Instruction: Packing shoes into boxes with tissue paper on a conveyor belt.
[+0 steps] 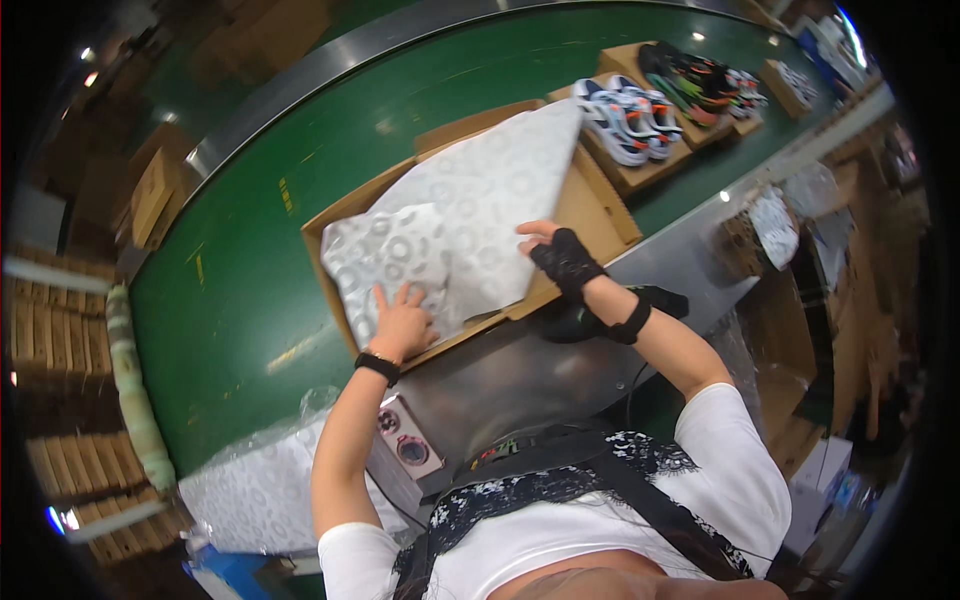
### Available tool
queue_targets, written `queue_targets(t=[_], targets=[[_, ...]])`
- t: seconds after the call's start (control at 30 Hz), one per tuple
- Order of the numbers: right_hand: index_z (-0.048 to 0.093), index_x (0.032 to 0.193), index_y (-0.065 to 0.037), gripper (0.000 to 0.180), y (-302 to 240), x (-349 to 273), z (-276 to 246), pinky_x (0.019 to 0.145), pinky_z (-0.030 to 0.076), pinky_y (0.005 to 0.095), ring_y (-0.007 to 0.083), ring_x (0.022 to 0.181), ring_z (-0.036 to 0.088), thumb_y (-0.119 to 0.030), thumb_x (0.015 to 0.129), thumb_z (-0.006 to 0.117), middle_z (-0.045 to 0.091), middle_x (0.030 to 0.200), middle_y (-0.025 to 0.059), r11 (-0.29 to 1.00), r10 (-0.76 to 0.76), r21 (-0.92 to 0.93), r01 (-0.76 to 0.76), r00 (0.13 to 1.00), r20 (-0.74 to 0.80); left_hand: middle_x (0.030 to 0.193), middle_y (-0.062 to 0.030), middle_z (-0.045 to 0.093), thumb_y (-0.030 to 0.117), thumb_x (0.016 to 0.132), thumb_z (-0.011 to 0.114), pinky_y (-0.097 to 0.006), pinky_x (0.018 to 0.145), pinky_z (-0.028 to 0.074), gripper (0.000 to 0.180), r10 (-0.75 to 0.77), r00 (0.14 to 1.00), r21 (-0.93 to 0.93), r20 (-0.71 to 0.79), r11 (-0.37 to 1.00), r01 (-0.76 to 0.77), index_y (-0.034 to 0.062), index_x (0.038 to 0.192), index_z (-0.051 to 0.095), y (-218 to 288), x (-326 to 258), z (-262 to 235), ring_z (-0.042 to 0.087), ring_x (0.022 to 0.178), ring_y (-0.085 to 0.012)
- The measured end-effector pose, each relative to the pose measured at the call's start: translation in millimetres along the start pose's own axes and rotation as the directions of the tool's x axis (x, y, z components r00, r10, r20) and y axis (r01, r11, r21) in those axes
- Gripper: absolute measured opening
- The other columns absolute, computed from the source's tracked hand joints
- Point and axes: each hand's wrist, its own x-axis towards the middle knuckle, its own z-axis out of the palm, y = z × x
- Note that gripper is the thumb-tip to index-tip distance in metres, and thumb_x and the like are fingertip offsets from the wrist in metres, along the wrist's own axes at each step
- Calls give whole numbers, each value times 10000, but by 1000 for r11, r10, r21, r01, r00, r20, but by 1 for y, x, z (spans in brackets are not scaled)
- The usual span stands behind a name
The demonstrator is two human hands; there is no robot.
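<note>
A brown cardboard shoebox (590, 215) lies open on the green belt in front of me. White tissue paper (450, 190) with a grey ring pattern lines it and rises past its far rim, leaving the box's right end bare. My left hand (403, 325), with a black band at the wrist, rests on the paper's near left part, fingers spread. My right hand (562, 262), in a black fingerless glove, pinches the paper's right edge between thumb and forefinger. What lies beneath the paper is hidden.
White-and-navy sneakers (628, 120) sit on a box to the right, with darker shoes (695, 85) beyond. A stack of patterned paper (255, 490) lies at lower left, near a pink-framed phone (410, 440). A metal ledge (490, 375) borders the green belt (240, 330).
</note>
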Motion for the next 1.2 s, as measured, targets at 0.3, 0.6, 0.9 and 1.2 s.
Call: queue_targets(t=[0.3,0.6,0.9,1.2], targets=[[603,828,-46,156,87,-36,-248,686,448,295,206,741,584,-156,731,552,611,755,95,896,-286,-443,-35,719,-633,461,-85,472,136,723,608,-260,418,335,236,-147,925,-661,-350,739,-132,-9,549,544,88,-1,-44,416,424,-121],[593,945,-65,255,177,-21,-452,766,444,345,288,879,564,-169,717,546,603,926,127,839,-128,-296,-456,364,-923,1216,-255,354,331,565,741,-385,942,311,915,222,947,-397,-234,867,-301,-61,1237,260,216,73,-15,366,1122,-368],[634,843,-101,198,188,-14,-472,712,451,342,250,813,591,-230,708,570,618,838,113,843,-153,-344,-414,429,-890,1105,-189,489,266,512,709,-360,851,408,750,67,988,-558,-140,819,-135,10,1150,409,232,82,-7,474,1019,-339],[587,962,-7,222,19,-13,-276,621,432,212,79,682,551,-129,777,582,596,782,32,958,-276,-28,286,888,-367,1114,-85,505,177,637,709,-286,915,323,664,139,988,-997,71,34,67,-24,1185,391,212,-9,-37,449,1033,-151]])
